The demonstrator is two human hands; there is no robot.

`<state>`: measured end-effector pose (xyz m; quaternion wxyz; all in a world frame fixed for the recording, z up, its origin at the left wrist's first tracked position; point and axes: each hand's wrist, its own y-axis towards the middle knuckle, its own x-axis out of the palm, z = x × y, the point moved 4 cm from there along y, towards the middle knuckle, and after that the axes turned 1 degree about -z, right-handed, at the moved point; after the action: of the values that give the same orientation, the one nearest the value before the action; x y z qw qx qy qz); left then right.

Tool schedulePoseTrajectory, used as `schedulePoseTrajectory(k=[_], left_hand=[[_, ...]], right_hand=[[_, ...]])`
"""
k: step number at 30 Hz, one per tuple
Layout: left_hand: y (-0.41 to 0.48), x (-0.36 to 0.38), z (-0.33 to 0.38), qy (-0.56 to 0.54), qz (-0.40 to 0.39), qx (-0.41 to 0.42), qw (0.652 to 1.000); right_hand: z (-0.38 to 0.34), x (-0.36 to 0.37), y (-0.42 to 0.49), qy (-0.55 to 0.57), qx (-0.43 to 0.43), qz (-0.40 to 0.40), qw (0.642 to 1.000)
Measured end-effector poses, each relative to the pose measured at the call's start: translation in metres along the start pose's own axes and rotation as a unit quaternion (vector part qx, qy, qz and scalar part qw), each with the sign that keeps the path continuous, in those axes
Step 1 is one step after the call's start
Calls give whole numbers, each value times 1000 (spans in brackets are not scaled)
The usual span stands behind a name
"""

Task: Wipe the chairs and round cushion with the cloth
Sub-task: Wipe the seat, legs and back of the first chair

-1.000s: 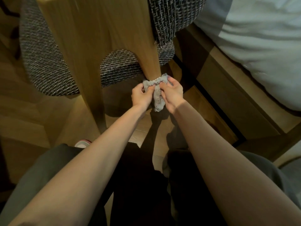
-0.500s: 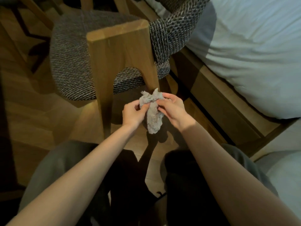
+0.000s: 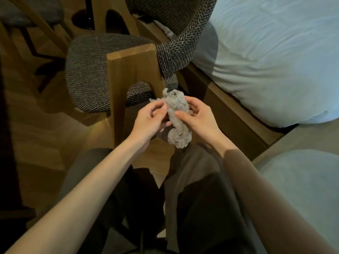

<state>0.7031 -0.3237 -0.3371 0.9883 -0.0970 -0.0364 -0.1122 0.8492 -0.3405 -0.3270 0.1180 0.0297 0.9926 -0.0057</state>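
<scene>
Left hand (image 3: 148, 122) and right hand (image 3: 200, 121) pinch a crumpled, nubby cloth (image 3: 177, 107) beside the tweed chair (image 3: 88, 74).

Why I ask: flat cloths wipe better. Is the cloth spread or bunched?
Bunched: the cloth is a crumpled wad pinched between left hand and right hand.

Bunched grey cloth (image 3: 177, 114); tweed chair (image 3: 88, 74)

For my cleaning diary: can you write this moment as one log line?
left hand: pinches crumpled grey cloth | right hand: grips cloth | place: before wooden chair with woven seat
</scene>
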Motion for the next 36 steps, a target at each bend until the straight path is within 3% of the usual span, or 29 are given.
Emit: schedulePoseTrajectory(k=[4,9,13,16,18,20,24,26,31,36], left_hand=[[13,-4,32,172,14,126,977],[62,-18,65,421,60,269,864],[97,-22,86,514,75,327,789],[90,-17,97,579,55,366,727],[85,-24,108,605,62,324,725],[91,-40,122,617,59,229,750],[113,-62,130,646,-49,2,762],[117,-67,128,635,-82,-69,765],[134,-80,126,643,-68,-73,759],[133,-85,116,637,-73,8,768]], right_hand=[[-18,-3,21,-65,-43,42,996],[-17,-9,83,-129,-42,63,989],[-22,-15,125,-124,-42,39,991],[-40,-23,138,-203,-63,15,977],[-59,-26,139,-258,-76,-19,963],[-80,-28,141,-323,-75,-58,942],[-118,-36,162,-440,-50,-151,884],[-130,-38,175,-472,-65,-199,856],[-128,-32,209,-560,-122,-289,766],[-116,-26,224,-554,-201,-301,750]])
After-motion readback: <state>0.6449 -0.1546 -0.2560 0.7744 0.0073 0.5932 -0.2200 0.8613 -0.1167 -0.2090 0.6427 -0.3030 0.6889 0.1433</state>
